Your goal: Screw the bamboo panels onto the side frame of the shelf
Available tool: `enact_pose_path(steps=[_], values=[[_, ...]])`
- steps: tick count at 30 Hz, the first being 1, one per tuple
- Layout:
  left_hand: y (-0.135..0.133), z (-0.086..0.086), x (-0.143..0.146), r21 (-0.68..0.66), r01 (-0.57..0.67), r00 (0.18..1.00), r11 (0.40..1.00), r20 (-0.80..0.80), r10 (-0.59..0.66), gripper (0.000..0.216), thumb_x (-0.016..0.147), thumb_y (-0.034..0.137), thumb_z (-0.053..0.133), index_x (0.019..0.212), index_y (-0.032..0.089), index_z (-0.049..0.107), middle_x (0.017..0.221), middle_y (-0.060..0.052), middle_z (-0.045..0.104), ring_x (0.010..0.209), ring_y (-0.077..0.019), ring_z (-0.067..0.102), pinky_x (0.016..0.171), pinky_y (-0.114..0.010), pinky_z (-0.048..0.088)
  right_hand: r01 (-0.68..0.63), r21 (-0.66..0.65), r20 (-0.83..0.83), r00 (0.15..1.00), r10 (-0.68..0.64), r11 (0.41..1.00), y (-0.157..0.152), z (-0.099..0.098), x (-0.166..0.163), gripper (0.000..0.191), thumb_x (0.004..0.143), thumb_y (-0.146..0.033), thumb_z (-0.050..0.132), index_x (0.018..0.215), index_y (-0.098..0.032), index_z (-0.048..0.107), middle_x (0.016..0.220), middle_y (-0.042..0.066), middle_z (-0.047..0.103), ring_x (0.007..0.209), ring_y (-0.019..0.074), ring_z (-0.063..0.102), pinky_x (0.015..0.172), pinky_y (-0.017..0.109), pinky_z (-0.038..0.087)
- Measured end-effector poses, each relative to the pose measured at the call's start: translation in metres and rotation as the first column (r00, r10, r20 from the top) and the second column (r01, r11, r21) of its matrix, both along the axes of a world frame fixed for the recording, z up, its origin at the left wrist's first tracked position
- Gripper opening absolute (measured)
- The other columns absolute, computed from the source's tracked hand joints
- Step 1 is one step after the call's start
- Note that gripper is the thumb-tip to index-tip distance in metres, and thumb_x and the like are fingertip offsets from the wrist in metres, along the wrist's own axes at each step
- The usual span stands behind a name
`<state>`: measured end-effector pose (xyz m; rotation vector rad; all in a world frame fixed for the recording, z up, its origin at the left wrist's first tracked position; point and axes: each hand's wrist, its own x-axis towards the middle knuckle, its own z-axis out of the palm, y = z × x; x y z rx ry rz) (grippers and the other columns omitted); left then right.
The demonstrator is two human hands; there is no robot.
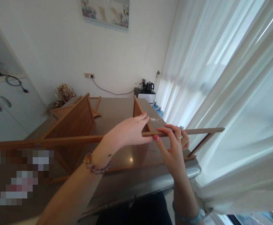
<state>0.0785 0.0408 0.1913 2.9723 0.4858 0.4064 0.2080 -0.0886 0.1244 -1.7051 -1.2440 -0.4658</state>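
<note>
A long wooden rail runs across the view above a brown table. My left hand lies over the rail near its middle, fingers curled onto it. My right hand pinches the same rail just to the right, forefinger and thumb closed on it. The rail belongs to a wooden frame: a thin slanted strut drops from its right end, and an upright wooden panel meets it under my left hand. A larger wooden panel stands tilted on the table to the left.
White curtains hang close on the right. A small stand with a black kettle sits in the far corner, with water bottles beside it. Dried grass lies at the table's far left. White cabinets line the left wall.
</note>
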Motion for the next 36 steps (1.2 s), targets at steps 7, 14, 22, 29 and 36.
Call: enact_pose_path(steps=[7, 14, 22, 29, 36], values=[[-0.003, 0.003, -0.001, 0.015, 0.010, 1.000, 1.000, -0.008, -0.010, 0.086, 0.082, 0.064, 0.044, 0.143, 0.004, 0.033, 0.152, -0.018, 0.028, 0.132, -0.0305, 0.043, 0.104, -0.037, 0.038, 0.001, 0.026, -0.003, 1.000, -0.001, 1.000, 0.001, 0.002, -0.001, 0.024, 0.085, -0.047, 0.059, 0.100, -0.030, 0.064, 0.120, 0.003, 0.052, 0.120, 0.0244, 0.036, 0.103, 0.046, 0.028], [-0.002, 0.001, -0.002, 0.039, 0.012, 1.000, 0.999, 0.009, -0.012, 0.086, 0.081, 0.066, 0.044, 0.141, 0.005, 0.036, 0.150, -0.019, 0.032, 0.130, -0.0298, 0.045, 0.103, -0.035, 0.038, 0.000, -0.009, -0.012, 1.000, 0.000, 1.000, 0.000, 0.006, 0.001, 0.027, 0.082, -0.052, 0.060, 0.096, -0.029, 0.066, 0.111, 0.003, 0.058, 0.113, 0.0259, 0.042, 0.100, 0.049, 0.028], [-0.002, 0.002, -0.001, 0.035, 0.017, 1.000, 0.999, 0.003, -0.018, 0.084, 0.081, 0.065, 0.045, 0.139, 0.004, 0.038, 0.150, -0.020, 0.032, 0.129, -0.0297, 0.046, 0.102, -0.035, 0.039, -0.012, -0.062, -0.008, 1.000, 0.011, 0.998, -0.003, 0.013, 0.002, 0.027, 0.080, -0.053, 0.062, 0.093, -0.029, 0.066, 0.107, 0.002, 0.060, 0.111, 0.0261, 0.042, 0.099, 0.048, 0.027], [-0.003, 0.003, -0.001, 0.013, 0.014, 1.000, 1.000, -0.002, -0.014, 0.093, 0.080, 0.071, 0.042, 0.143, 0.003, 0.033, 0.151, -0.020, 0.029, 0.135, -0.0293, 0.038, 0.109, -0.036, 0.033, -0.046, -0.085, -0.037, 0.998, 0.042, 0.995, -0.007, 0.012, 0.004, 0.023, 0.084, -0.050, 0.059, 0.099, -0.034, 0.067, 0.112, 0.000, 0.059, 0.115, 0.0248, 0.040, 0.102, 0.047, 0.024], [-0.003, 0.002, -0.001, 0.023, 0.009, 1.000, 1.000, 0.007, -0.009, 0.089, 0.080, 0.072, 0.041, 0.142, 0.007, 0.037, 0.151, -0.018, 0.031, 0.136, -0.0282, 0.037, 0.109, -0.035, 0.032, -0.070, -0.036, -0.045, 0.997, 0.068, 0.997, -0.008, 0.017, -0.002, 0.021, 0.086, -0.044, 0.057, 0.100, -0.031, 0.066, 0.115, 0.002, 0.059, 0.116, 0.0249, 0.043, 0.103, 0.049, 0.028]])
